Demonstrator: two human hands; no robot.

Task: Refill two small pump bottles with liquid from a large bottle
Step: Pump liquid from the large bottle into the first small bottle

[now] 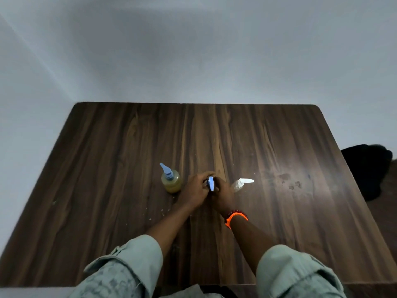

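On the dark wooden table (129,158) a large bottle (171,181) of yellowish liquid with a blue pump head stands left of my hands. Between my hands sits a small pump bottle with a blue pump head (211,183); its body is hidden by my fingers. My left hand (196,191) wraps around it from the left. My right hand (223,193) grips it from the right at the pump. A second small clear bottle (238,184) with a white pump head stands just right of my right hand.
Small crumbs (163,214) lie near my left forearm. Dark stains (290,181) mark the table to the right. A black object (367,168) sits beyond the table's right edge. A pale wall rises behind the table's far edge.
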